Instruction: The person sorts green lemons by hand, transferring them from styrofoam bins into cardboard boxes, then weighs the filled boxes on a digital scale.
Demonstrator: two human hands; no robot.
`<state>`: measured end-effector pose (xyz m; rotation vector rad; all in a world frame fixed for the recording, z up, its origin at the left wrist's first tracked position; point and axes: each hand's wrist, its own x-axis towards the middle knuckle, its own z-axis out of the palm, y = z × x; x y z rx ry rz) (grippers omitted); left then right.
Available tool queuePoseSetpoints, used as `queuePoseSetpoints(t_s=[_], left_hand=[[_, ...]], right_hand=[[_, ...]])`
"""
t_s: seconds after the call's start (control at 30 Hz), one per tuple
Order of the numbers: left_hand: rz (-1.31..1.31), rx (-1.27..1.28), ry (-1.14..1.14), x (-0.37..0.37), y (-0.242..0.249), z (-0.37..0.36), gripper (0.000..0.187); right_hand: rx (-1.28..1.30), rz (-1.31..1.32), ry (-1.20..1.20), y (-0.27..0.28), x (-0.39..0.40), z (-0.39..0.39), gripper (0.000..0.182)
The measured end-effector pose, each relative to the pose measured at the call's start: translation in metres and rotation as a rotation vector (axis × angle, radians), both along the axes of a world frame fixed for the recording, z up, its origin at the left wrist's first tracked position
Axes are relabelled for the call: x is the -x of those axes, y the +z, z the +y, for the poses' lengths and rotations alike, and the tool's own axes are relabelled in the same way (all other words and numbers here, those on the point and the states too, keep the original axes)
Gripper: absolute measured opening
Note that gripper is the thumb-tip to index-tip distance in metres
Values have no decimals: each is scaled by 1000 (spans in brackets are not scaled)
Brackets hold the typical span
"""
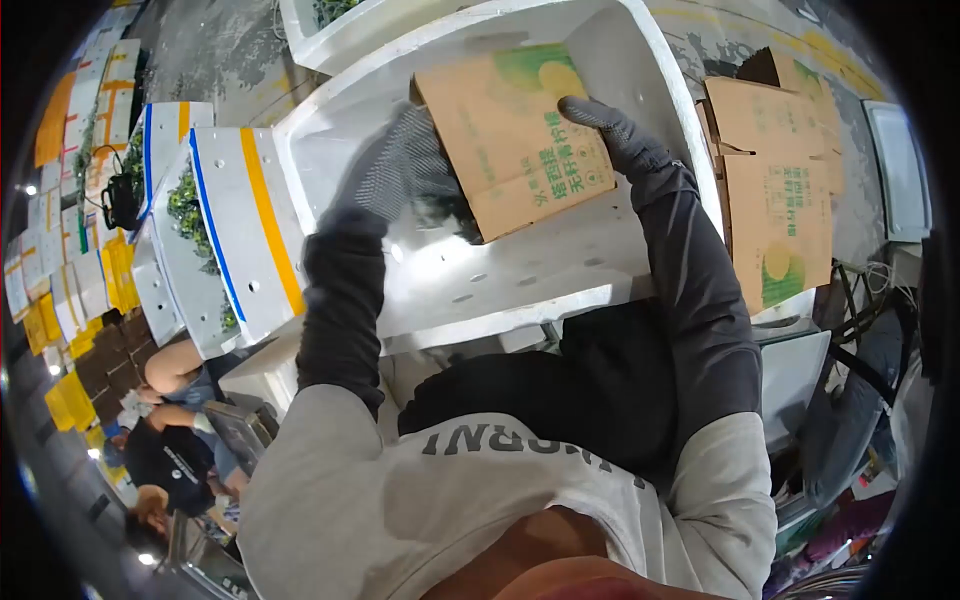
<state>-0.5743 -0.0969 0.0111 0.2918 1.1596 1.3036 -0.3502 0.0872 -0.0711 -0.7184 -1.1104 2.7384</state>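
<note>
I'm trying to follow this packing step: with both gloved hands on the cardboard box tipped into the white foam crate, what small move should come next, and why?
Probably tip the cardboard box a little further. It already leans open-end down into the white foam crate, with dark contents showing at its lower edge. The right hand grips its top side and the left hand steadies its lower corner, so both seem placed for emptying it.

A cardboard box [515, 140] sits tilted inside the foam crate [480, 270], which lies straight ahead of the person. The left hand [400, 165] is in the crate at the box's left edge, the right hand [610, 130] lies on the box's right side. Left of the crate stands a taped foam lid [245, 225], with another foam crate holding greens [185, 215] behind it. Beyond the crate is a third foam box [345, 30]. To the right lie flattened cartons [780, 180] (overlapping one another). At lower left another person [175, 440] crouches.
</note>
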Motion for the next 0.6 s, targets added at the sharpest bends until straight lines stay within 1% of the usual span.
queuePoseSetpoints(t_s=[0.03, 0.07, 0.13, 0.17, 0.2, 0.23, 0.3, 0.37, 0.4, 0.43, 0.47, 0.5, 0.53, 0.6], left_hand=[[221, -225, -97, 12, 34, -7, 53], [366, -307, 99, 27, 43, -11, 47], [596, -201, 487, 29, 39, 2, 37], [822, -169, 461, 37, 8, 5, 40], [1042, -129, 427, 45, -49, 4, 43], [1092, 20, 253, 58, -119, 4, 52], [1431, 439, -285, 55, -237, -10, 74], [1417, 813, -570, 15, -226, -13, 89], [1131, 889, -465, -22, -175, -12, 92], [1202, 803, -590, -49, -157, -13, 88], [1271, 715, -713, -69, -149, -15, 84], [1507, 540, -776, -88, -158, -23, 79], [1476, 428, -775, -96, -163, -31, 70], [1394, 200, -894, -104, -155, -38, 48]], right_hand=[[92, 46, -36, 5, -2, -1, 53], [108, 62, -118, 7, -6, 0, 51], [135, 112, -294, 14, -14, -1, 49], [112, 117, -471, 34, -17, -11, 48], [91, 84, -569, 53, -27, -18, 49], [71, 45, -670, 72, -39, -25, 50], [7, 24, -807, 95, -77, -40, 50], [-43, -15, -942, 109, -127, -58, 51], [-70, -44, -1012, 114, -155, -68, 51], [-93, -84, -1081, 117, -184, -79, 51], [-114, -128, -1149, 120, -211, -92, 51], [-127, -165, -1211, 121, -234, -103, 52], [-137, -202, -1264, 122, -255, -113, 52], [-136, -305, -1371, 121, -296, -141, 52]])
